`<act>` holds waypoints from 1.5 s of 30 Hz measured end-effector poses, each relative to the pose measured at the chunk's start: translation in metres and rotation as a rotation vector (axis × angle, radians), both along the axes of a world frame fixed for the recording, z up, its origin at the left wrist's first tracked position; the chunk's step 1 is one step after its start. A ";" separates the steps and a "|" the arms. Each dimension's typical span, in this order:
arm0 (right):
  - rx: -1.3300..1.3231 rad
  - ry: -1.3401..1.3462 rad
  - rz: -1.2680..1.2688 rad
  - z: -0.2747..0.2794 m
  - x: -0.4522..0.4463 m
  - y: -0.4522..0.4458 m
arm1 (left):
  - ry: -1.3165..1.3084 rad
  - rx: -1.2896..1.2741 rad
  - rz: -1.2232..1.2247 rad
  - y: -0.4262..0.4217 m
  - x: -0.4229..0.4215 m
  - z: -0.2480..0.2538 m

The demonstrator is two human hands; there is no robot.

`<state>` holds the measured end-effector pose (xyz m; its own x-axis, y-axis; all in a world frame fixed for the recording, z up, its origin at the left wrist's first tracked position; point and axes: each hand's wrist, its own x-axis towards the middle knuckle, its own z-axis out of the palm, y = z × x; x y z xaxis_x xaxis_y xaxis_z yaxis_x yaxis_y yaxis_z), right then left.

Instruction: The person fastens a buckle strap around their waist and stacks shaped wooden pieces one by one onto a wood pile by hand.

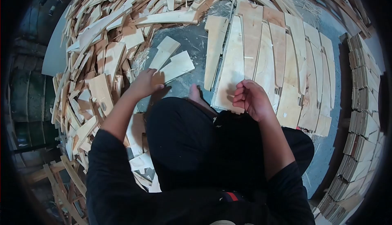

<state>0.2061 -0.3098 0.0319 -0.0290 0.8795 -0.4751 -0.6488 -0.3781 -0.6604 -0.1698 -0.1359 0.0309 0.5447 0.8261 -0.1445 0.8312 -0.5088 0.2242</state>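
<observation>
My left hand (pixel 145 85) is at the near ends of two loose wooden pieces on the grey floor, a shorter pale one (pixel 166 49) and a wider one (pixel 178 66). Its thumb and fingers are apart; whether they touch the wood I cannot tell. My right hand (pixel 255 102) hovers over the near end of a long pale board (pixel 231 71), its fingers loosely curled with gaps between them and nothing visible in them. That board lies in a row of tapered, notched boards (pixel 267 53). Left of the row lies a separate tapered piece (pixel 214 41).
A large heap of wooden offcuts (pixel 118 57) rises at left and along the back. Stacked boards (pixel 359 114) line the right side. My bare foot (pixel 197 94) and crossed legs (pixel 175 139) are close to the row. Wooden slats (pixel 65 180) stand at lower left.
</observation>
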 end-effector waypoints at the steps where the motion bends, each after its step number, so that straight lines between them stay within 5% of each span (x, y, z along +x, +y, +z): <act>1: -0.002 0.001 0.002 0.000 0.000 -0.001 | 0.035 -0.033 -0.009 0.005 0.009 -0.012; 9: -0.008 0.032 0.013 -0.003 0.003 0.002 | 0.349 -0.124 0.228 0.034 0.034 -0.055; 14: -0.024 0.039 0.018 0.001 0.002 0.002 | 0.259 -0.119 0.200 0.052 0.023 -0.065; 17: -0.028 0.024 0.022 -0.002 0.002 0.003 | 0.060 -0.323 0.327 0.059 0.032 -0.041; 21: -0.052 0.013 0.014 -0.001 0.002 0.003 | -0.162 -0.113 0.400 0.057 0.060 -0.001; 26: -0.074 0.008 0.016 0.000 0.002 0.003 | -0.085 0.065 0.306 0.039 0.075 -0.060; 33: -0.097 0.011 0.004 0.002 0.002 0.005 | -0.087 -0.017 0.353 0.040 0.085 -0.021; 38: -0.091 0.008 0.016 0.003 0.002 0.003 | -0.070 -0.010 0.276 0.073 0.058 -0.056; 45: 0.048 -0.084 -0.033 0.011 -0.001 -0.001 | -0.895 -0.286 0.303 0.067 0.144 0.077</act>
